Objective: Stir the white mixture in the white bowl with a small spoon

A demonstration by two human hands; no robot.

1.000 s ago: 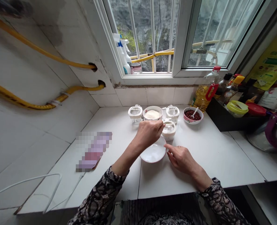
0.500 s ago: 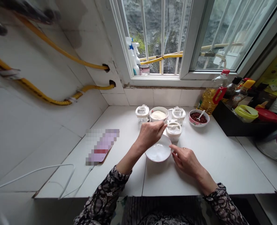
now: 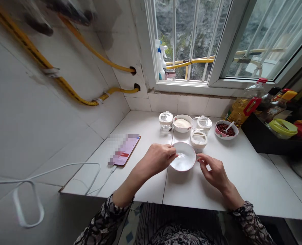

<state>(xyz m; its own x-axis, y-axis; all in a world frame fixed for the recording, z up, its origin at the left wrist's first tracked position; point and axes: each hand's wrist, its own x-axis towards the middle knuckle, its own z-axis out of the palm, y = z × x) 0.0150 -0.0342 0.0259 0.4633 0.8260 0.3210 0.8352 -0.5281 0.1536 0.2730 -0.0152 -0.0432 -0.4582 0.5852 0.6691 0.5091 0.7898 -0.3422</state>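
Note:
A white bowl (image 3: 186,161) with something whitish in it stands on the counter between my hands. My left hand (image 3: 159,158) is closed in a pinch over the bowl's left rim; what it holds, if anything, is hidden by the fingers. Just off the right rim is my right hand (image 3: 213,170), its fingers loosely curled, apart and holding nothing. Behind the white bowl sit a lidded jar (image 3: 199,140), a bowl of white powder or grains (image 3: 183,123) and two clear lidded jars (image 3: 165,120) (image 3: 202,123).
To the right is a flowered bowl (image 3: 226,136) of dark red beans with a white spoon. An oil bottle (image 3: 242,105) and a black box (image 3: 258,136) of condiments stand beyond it. A phone (image 3: 127,149) with a white cable (image 3: 99,182) lies on the left.
My left hand has come down from beside the lidded jar to the bowl's left rim. My right hand has drawn slightly off the right rim. The whole view has shifted.

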